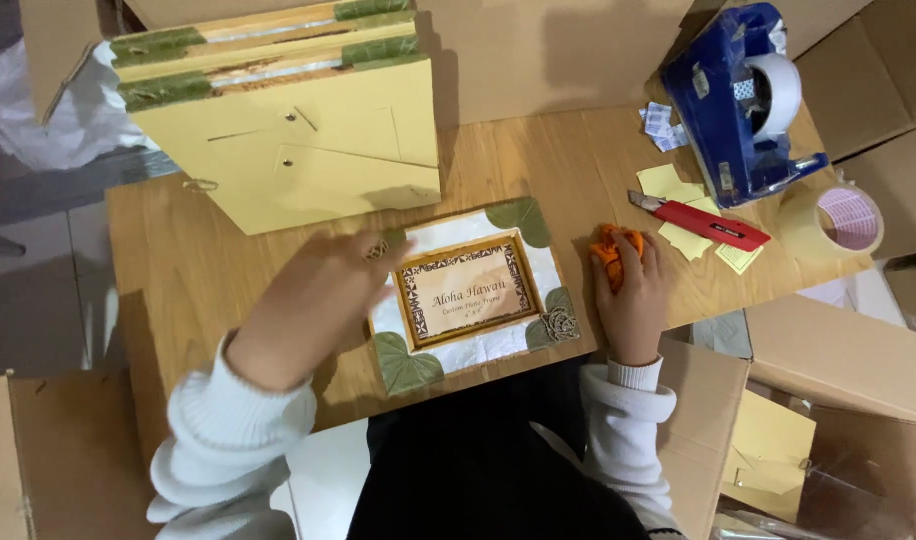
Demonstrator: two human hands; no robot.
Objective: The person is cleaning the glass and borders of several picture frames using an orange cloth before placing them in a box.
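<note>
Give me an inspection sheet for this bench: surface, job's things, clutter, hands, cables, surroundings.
Surface: wooden table, light grain, partly covered.
Job's things: picture frame with green leaf corners lying flat, face up; orange cloth beside its right edge.
Clutter: stack of frames backs up, red box cutter, yellow paper slips, blue tape dispenser, roll of tape.
Hands: left hand blurred, at the frame's left edge; right hand on the orange cloth.
Cables: nothing seen.
Surroundings: cardboard boxes on both sides and behind, pale floor at left.
</note>
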